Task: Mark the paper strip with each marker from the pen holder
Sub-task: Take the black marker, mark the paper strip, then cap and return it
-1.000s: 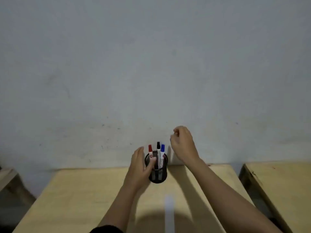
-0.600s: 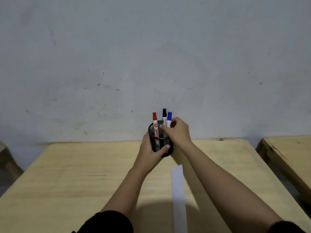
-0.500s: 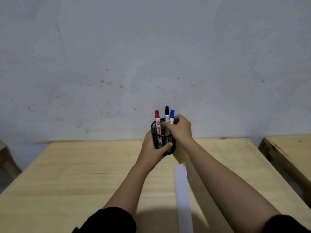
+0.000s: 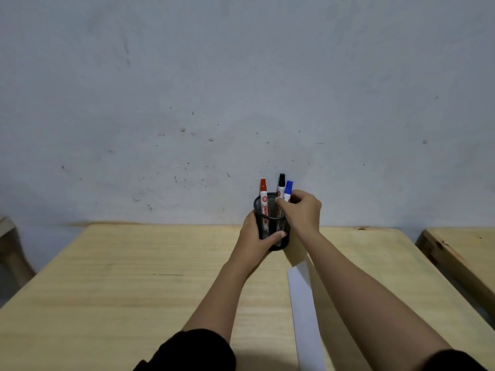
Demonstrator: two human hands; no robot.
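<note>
Head view: the black mesh pen holder (image 4: 270, 223) stands at the bench's (image 4: 134, 277) far edge. The left hand (image 4: 258, 238) wraps it; the right hand (image 4: 304, 211) pinches the blue marker (image 4: 288, 190) (red (image 4: 263, 192) and black (image 4: 281, 183) alongside). The paper strip (image 4: 304, 311) lies just nearer than the holder.

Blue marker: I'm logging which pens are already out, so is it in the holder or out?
In. The blue marker stands capped in the pen holder, right hand pinching it.
</note>
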